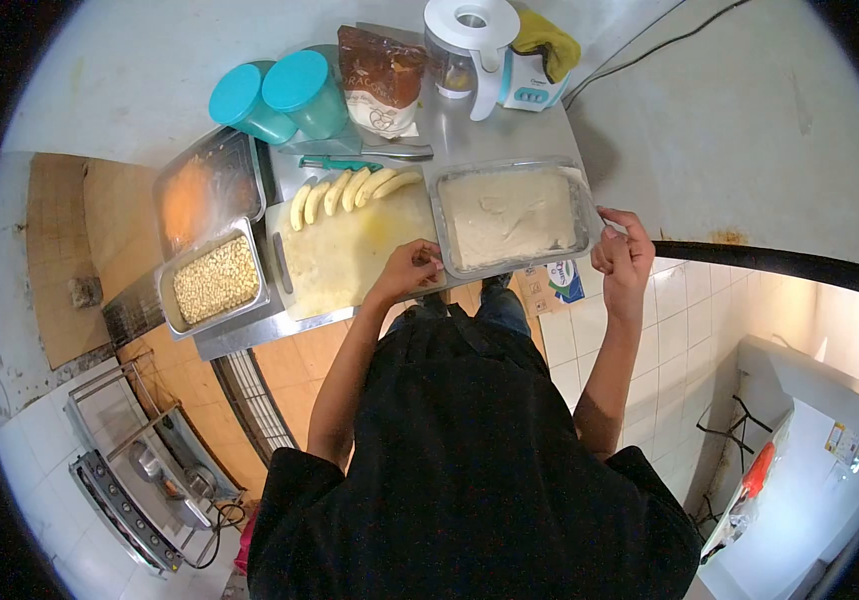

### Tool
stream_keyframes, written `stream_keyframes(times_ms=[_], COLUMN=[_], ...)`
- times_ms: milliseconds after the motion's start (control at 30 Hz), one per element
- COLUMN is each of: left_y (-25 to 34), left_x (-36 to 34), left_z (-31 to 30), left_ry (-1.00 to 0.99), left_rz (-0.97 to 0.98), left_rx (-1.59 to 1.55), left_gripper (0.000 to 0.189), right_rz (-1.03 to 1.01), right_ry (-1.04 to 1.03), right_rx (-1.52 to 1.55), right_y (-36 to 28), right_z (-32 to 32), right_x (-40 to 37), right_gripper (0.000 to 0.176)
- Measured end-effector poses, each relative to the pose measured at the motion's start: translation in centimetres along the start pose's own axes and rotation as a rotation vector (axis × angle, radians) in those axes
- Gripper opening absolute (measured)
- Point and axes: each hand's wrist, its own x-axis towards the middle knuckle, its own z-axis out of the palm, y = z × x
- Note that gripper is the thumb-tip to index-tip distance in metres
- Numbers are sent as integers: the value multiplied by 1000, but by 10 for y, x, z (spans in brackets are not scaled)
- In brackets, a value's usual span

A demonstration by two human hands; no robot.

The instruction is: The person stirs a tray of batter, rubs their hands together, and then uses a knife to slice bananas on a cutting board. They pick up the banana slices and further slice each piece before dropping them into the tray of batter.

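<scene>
A clear rectangular dish (514, 218) filled with pale, smooth batter or cream sits at the front right of the metal table. By its left edge, over the corner of the cutting board, is my left hand (413, 270), its fingers curled together; what they hold, if anything, is hidden. My right hand (624, 255) is at the dish's right side, thumb and finger pinched on something thin and dark, too small to name. Several peeled bananas (357, 190) lie in a row along the back of the cutting board (334, 265). A knife (399, 152) and a green-handled utensil (327, 163) rest behind them.
At the left stand a tray of corn kernels (217, 283) and a container of orange shreds (189, 203). Turquoise-lidded containers (304, 95), a brown bag (381, 80) and a blender (469, 50) with a yellow cloth (547, 46) line the back. A stove (129, 510) is lower left.
</scene>
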Motion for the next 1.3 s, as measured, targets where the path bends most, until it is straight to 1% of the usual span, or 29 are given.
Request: stream_keyframes(times_ms=[67, 100, 200, 333, 400, 467, 500, 567, 633, 667, 733, 800, 833, 900, 933, 1000, 1133, 1200, 1300], left_y=[-1, -3, -7, -1, -2, -5, -5, -3, 0, 1, 3, 4, 4, 4, 4, 5, 8, 5, 0], left_x=[0, 0, 3, 2, 3, 4, 4, 2, 1, 0, -1, -1, 0, 0, 0, 0, 0, 1, 1], left_z=[0, 0, -1, -1, -1, -1, -1, 0, 0, 0, 0, 0, 0, 0, 0, 1, 1, 1, -1], left_ry=[8, 15, 7, 6, 0, 9, 18, 22, 27, 26, 22, 27, 26, 25, 25, 25, 19, 40, 23], left_rz=[10, 21, 33, 17, 5, 8, 10, 22, 34, 25, 15, 18, 20, 23, 24, 31, 5, 56, 80], left_rx=[-9, -17, -15, -9, -30, -34, -38, -30, -23, -4, 14, 45, 45, 38, 38, 49, 42, 57, 3], left_gripper=[30, 31, 31, 31, 32, 31, 30, 30, 30, 31, 33, 32, 32, 31, 31, 32, 33, 31, 31], right_rz=[77, 78, 177, 168, 343, 310, 278, 275, 271, 232, 196, 147, 146, 236, 235, 170, 135, 195, 158], right_ry=[25, 25, 55, 43, -38, -22, -6, -2, 2, 17, 35, 70, 71, 106, 107, 126, 84, 54, 26], right_rx=[-51, -51, -308, -326, -461, -497, -534, -564, -596, -587, -580, -678, -678, -608, -608, -529, -592, -567, -553], right_y=[14, 20, 45, 92, 116, 146, 154, 166, 170, 172, 160, 143, 138, 132, 138, 145, 136, 136, 142], right_z=[-1, -1, 2, 16, 16, 15, 16, 11, 3, -3, -2, -6, -6, -7, -9, -8, 5, 12, 20], right_x=[1, 2, 5, 3, 3, 3, 3, 3, 5, 7, 7, 7, 7, 8, 8, 10, 7, 7, 7], right_gripper=[25, 25, 25, 22, 22, 22, 22, 21, 21, 21, 21, 21, 21, 22, 22, 22, 22, 23, 23])
